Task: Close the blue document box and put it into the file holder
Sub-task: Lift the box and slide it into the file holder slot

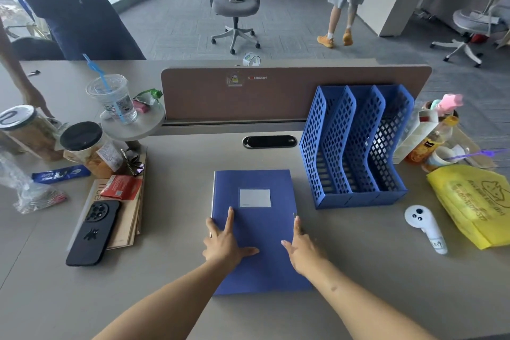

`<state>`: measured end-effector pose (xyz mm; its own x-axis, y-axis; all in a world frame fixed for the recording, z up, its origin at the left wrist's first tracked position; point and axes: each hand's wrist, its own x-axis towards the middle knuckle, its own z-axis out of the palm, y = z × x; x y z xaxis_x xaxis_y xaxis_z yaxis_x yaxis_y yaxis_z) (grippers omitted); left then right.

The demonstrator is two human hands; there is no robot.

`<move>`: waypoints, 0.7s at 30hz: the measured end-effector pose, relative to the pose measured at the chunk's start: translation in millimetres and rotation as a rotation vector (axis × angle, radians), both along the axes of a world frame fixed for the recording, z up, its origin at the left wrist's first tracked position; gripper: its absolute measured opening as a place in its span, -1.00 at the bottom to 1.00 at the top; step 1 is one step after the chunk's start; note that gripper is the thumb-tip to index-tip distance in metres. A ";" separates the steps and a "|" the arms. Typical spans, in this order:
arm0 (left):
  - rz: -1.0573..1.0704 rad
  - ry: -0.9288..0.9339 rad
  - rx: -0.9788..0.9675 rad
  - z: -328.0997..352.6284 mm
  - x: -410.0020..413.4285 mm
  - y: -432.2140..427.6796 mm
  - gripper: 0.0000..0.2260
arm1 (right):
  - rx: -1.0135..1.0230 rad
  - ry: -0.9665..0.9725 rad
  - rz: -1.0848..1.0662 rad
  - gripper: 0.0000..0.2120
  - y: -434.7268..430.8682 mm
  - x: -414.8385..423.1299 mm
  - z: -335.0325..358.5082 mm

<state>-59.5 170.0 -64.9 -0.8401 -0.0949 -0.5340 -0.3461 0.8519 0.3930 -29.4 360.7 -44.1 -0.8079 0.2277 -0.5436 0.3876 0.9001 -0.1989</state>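
Note:
The blue document box (256,218) lies flat on the desk in front of me, lid down, with a white label on its cover. My left hand (224,243) rests flat on its left side, fingers spread. At the box's right edge sits my right hand (302,247), fingers along that edge and thumb on the cover. The blue mesh file holder (356,146) stands upright to the right and behind the box, with three slots that hold nothing.
A black phone (93,232) lies on notebooks at the left, with jars, a plastic cup (114,98) and snack packets behind. A white controller (426,229) and a yellow bag (474,204) lie at the right. A brown divider panel (276,94) stands behind. People stand beyond the desk.

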 end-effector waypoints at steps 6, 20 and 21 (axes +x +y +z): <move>0.033 0.044 0.118 -2.4 3.4 -8.4 0.13 | -0.514 0.056 -0.437 -0.51 -1.9 -10.3 8.8; 0.047 0.519 0.472 41.0 -16.3 -37.0 0.15 | -0.458 0.708 -0.322 -0.62 -20.9 -24.5 85.4; 0.054 0.539 0.495 46.8 -18.9 -36.9 0.16 | -0.478 0.735 -0.289 -0.63 -18.5 -26.5 94.2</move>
